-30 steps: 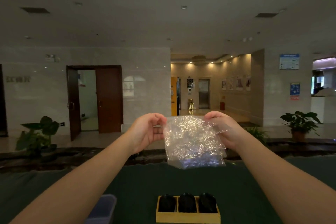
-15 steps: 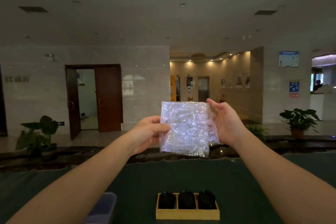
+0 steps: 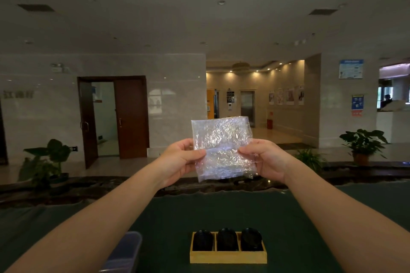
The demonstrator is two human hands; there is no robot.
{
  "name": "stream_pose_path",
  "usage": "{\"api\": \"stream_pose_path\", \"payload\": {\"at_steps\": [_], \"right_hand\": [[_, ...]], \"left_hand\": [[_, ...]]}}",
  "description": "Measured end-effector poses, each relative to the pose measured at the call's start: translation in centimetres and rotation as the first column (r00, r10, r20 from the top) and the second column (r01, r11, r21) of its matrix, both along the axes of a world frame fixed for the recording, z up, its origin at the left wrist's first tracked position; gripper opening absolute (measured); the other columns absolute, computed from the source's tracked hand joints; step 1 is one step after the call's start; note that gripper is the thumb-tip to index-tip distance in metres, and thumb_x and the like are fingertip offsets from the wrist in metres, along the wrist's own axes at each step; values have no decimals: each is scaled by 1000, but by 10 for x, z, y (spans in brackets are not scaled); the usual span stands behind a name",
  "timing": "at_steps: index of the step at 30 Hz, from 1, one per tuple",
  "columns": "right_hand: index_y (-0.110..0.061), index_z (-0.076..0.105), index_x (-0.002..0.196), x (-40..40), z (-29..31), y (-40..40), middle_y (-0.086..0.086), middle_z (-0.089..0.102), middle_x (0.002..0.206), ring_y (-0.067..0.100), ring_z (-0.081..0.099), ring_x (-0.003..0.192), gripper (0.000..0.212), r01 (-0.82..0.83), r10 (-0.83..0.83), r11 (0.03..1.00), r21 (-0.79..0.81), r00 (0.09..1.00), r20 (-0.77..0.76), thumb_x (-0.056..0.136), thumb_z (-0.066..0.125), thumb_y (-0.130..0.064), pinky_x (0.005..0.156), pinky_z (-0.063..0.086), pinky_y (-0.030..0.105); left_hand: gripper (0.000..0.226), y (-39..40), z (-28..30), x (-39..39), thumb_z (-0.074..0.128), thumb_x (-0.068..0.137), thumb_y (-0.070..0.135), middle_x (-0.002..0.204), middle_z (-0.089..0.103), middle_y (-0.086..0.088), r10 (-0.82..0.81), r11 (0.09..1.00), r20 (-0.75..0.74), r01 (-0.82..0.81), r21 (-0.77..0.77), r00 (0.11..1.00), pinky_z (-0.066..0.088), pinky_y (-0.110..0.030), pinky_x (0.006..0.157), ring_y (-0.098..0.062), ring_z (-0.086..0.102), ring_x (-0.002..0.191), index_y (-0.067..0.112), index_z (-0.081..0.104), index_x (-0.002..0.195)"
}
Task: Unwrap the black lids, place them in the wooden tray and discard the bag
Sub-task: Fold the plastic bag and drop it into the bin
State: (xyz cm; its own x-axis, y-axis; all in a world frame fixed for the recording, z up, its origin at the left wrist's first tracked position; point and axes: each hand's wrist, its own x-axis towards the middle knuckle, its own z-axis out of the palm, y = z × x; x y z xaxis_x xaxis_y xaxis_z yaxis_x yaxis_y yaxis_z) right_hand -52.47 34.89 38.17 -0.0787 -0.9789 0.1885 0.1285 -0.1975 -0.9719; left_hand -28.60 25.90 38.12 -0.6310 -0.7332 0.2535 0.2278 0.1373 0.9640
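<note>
Since a moment ago, both hands have shifted down the sides of the clear plastic bag [image 3: 223, 147], which now stands taller between them, its upper edge risen above the knuckles and its middle creased in a faint horizontal fold. The left hand [image 3: 180, 160] pinches the bag's left edge between thumb and fingers, a closed grip on the plastic; the right hand [image 3: 265, 158] does the same on the right edge, thumb laid across the crinkled film. The bag is held up in the air at arm's length, flat and facing the camera, well above the dark green worktop [image 3: 310, 217] and apart from everything on it. Near the bottom centre of the scene, a wooden tray [image 3: 228, 257] with three compartments sits on the worktop, and a black lid rests in each: the left lid [image 3: 203, 240], the middle lid [image 3: 227, 239] and the right lid [image 3: 251, 238], all leaning back against the far wall of the tray. To the tray's left, at the near edge, the corner of a translucent blue-grey bin [image 3: 124, 252] shows beneath the left forearm. Beyond the worktop lie a marble lobby, a brown wooden door [image 3: 132, 117] on the left and potted plants on both sides.
</note>
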Motion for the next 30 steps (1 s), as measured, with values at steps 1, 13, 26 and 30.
{"api": "stream_pose_path", "payload": {"at_steps": [1,13,26,30], "right_hand": [[-13,73,75,0,-1,-1,7,73,86,17,71,79,11,2,-2,1000,0,1000,20,74,76,-2,60,56,23],[-20,72,71,-3,-8,-10,5,72,84,16,70,79,15,-6,6,999,-36,1000,-2,77,75,-6,72,53,28],[-13,73,113,-9,-8,-9,7,68,84,17,62,68,35,-134,140,988,-71,987,83,81,64,-1,62,54,30],[-15,64,129,-13,-10,-12,14,70,112,22,70,85,43,-221,241,966,-137,959,152,90,55,0,71,59,33]], "left_hand": [[33,0,-1,1,68,86,3,95,76,-8,-12,1000,1,12,9,1000,59,-30,70,-20,73,85,6,62,118],[9,-8,-5,10,61,94,15,78,70,-5,-17,997,173,30,-77,985,55,-25,59,-15,66,66,12,69,95],[35,-15,-5,12,60,94,11,90,67,-15,-106,994,40,106,-4,994,54,-22,51,-14,63,62,28,65,125],[39,-11,-5,10,55,95,9,106,66,-16,-180,984,-47,180,5,983,54,-22,54,-14,64,68,31,64,127]]}}
